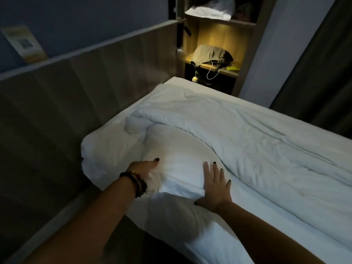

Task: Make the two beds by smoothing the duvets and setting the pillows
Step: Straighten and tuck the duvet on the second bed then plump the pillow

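so, head view only. both hands are on the top pillow (177,164), which sits at the head end of the bed (285,216), about 7 o'clock from frame centre. left hand (147,167) comes in at the pillow's 9 o'clock side, fingers buried in the fabric, thumb on top; looks like it grips the edge but cannot tell for sure. right hand (216,184) lies flat at the pillow's 4 o'clock corner, fingers straight and spread, pressing, grasping nothing. judging by that, one hand steadies while the other pats the pillow square. pillow is white, plump, soft cotton, lightly creased; a second pillow (106,149) lies under it, flatter. duvet (238,141) runs off toward 3 o'clock, white, quilted, rumpled, with its top edge rolled into a thick ridge against the pillow, so smoothing seems not done yet. beaded bracelets (136,182) on the left wrist. wood-look headboard panel (85,73) at 10 o'clock. lit shelf (215,63) at 12 o'clock holds a grey bag (209,54). only this one bed shows.
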Motion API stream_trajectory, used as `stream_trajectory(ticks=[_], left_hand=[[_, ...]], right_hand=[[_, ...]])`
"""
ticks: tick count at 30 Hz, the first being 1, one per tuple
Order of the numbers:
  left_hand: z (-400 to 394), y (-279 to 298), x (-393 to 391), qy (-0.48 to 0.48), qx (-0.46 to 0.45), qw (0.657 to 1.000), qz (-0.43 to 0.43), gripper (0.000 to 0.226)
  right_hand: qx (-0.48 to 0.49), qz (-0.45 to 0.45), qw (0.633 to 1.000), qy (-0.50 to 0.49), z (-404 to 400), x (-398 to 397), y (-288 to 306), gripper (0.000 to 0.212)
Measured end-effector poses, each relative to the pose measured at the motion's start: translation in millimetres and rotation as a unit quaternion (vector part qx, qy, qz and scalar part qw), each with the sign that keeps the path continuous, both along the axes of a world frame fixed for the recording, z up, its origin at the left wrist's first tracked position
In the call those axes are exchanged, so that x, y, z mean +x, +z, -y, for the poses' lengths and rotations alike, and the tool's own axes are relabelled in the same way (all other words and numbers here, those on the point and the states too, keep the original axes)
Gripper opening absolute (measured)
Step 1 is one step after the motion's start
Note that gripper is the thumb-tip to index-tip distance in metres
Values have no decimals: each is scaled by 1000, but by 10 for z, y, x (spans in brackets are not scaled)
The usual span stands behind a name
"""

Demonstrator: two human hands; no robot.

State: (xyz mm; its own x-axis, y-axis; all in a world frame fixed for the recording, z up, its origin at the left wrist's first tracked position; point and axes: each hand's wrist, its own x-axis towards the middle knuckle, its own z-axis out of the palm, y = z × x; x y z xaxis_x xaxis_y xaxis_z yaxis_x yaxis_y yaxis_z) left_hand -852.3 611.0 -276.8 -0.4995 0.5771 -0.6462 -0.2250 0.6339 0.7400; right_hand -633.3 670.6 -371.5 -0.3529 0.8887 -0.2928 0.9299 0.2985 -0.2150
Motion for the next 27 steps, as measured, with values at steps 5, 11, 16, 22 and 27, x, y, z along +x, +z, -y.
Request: stream_trajectory(ticks=[5,11,16,22,27], left_hand=[[746,179,-268,-17,53,998,-9,60],[1770,594,-848,24,142,989,-38,67],[2655,1109,-1262,83,243,962,-94,28],[3704,1200,-1869,200,210,923,-252,48],[4774,1002,-2157,274,214,888,-301,58]], right_hand=[[51,-25,997,54,507,-343,177,106],[261,-137,950,99,1208,-886,700,81],[268,-176,939,124,1727,-1660,1497,43],[259,-172,919,244,2312,-2687,1992,26],[302,-104,866,385,3012,-3595,2227,26]])
